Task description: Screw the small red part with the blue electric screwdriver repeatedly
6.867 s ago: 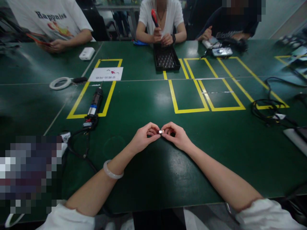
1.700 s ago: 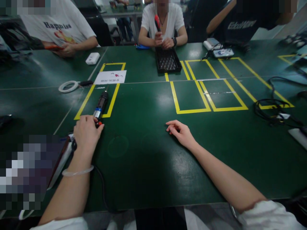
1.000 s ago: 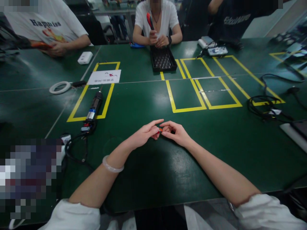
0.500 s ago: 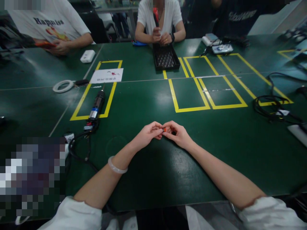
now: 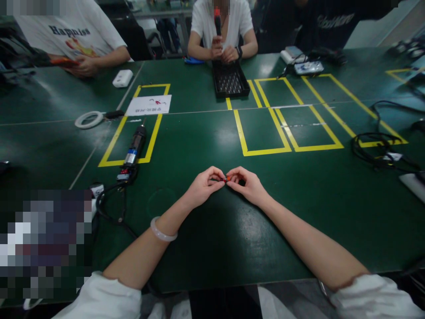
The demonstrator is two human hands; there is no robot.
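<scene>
So compared with a couple of seconds ago, the left hand has come off the tool over on the left and is back in the middle, meeting the right hand; the right one has barely shifted. Both hands are in a close pinch, thumb against fingertips with the other fingers curled; between them is a small red-and-orange piece, left fingertips on the red end, right on the orange; it's too tiny to make out more. It sits just above the near-middle of the green worktop; there's a pale bracelet on the left wrist.

Further out on the left, a corded electric screwdriver lies partly inside a yellow tape outline, tip pointing away; a white printed sheet is just beyond it. Past the hands, a black tray of small parts sits in front of a co-worker gripping a red-and-black tool upright; well off to the right there's a loose coil of black cable.
</scene>
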